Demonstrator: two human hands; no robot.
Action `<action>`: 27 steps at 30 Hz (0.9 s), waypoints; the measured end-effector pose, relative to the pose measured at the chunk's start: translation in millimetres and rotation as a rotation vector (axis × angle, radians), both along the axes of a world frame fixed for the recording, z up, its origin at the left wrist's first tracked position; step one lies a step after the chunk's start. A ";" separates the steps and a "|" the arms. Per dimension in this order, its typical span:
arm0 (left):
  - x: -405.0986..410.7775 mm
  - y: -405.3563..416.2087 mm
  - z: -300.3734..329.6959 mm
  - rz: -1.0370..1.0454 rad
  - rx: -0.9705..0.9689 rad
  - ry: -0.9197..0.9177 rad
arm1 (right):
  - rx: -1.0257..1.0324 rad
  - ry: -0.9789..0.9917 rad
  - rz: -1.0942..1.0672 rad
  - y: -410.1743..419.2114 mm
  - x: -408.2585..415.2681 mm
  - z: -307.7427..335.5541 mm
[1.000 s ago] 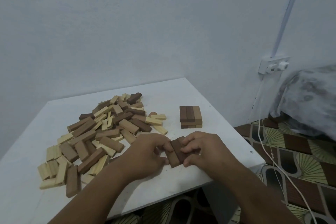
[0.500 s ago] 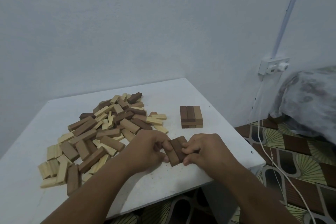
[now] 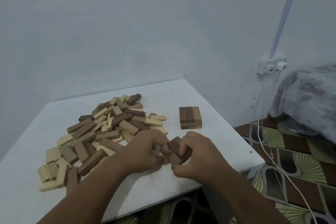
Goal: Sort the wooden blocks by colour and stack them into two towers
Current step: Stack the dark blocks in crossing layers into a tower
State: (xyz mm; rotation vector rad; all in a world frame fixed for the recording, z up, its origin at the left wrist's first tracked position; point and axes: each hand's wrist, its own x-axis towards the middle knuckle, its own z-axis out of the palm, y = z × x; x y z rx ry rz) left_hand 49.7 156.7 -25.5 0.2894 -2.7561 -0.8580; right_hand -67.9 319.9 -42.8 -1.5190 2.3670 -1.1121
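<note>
Both hands are brought together near the front right part of the white tabletop [image 3: 181,94], and a small bundle of dark brown blocks [image 3: 176,151] is gripped between them. The left hand [image 3: 145,152] is curled against the bundle's left side, with fingertips pressed to the wood, while the right hand [image 3: 196,152] is wrapped over its right side, fingers bent across the top and thumb tucked below. The bundle is held side by side and tilted, its near end lower; whether it is touching the tabletop cannot be told. A short brown stack [image 3: 190,118] is seen behind the hands, well apart from them, with three blocks laid lengthwise on top and another layer crosswise beneath. A loose pile of mixed blocks [image 3: 101,132], pale and brown, is spread over the left half of the tabletop, some pieces overlapping and some lying flat at the near left edge. A wall socket [image 3: 271,65] is fixed to the wall at the right, and a white cable [image 3: 269,152] is trailed down from it across the patterned floor [image 3: 300,165].
</note>
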 end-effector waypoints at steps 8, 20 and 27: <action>0.6 3.0 5.6 -0.058 -0.001 -0.129 | 0.074 -0.118 0.118 17.2 -18.8 10.6; -4.9 11.4 12.8 0.056 0.270 0.078 | -0.058 -0.156 -0.048 27.5 -37.8 15.0; -46.5 -2.1 20.1 0.133 0.403 0.188 | -0.292 -0.199 -0.089 6.4 -63.6 9.9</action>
